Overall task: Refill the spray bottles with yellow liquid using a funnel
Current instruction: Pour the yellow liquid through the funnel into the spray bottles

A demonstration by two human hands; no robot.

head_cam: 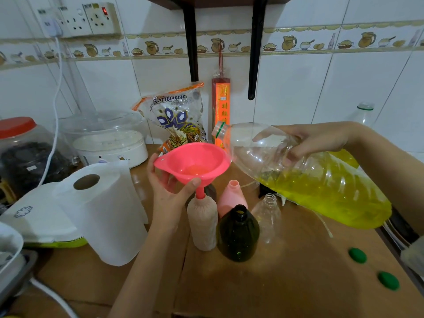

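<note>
Here, a large clear plastic jug [305,177] part-full of yellow liquid lay tilted almost flat above the brown cardboard-covered counter [286,283], its open mouth aimed left at a pink plastic funnel [192,162]. The liquid sat pooled in the jug's lower belly, short of the neck. The right hand [314,140] held the jug from above, fingers curled over its ridged shoulder. To the left stood a white paper towel roll [103,212], upright. The left hand [169,191] gripped the funnel bowl from below, thumb pressed on its near wall and fingers wrapped behind. The funnel's spout sat in the neck of a beige textured bottle [203,223]. Just right of it stood a dark green glass-like bottle [238,235], open-topped, with a pink tapered bottle [231,198] behind and a small clear plastic bottle [267,214] beside. Two green caps [357,255] lay apart at the counter's right.
</note>
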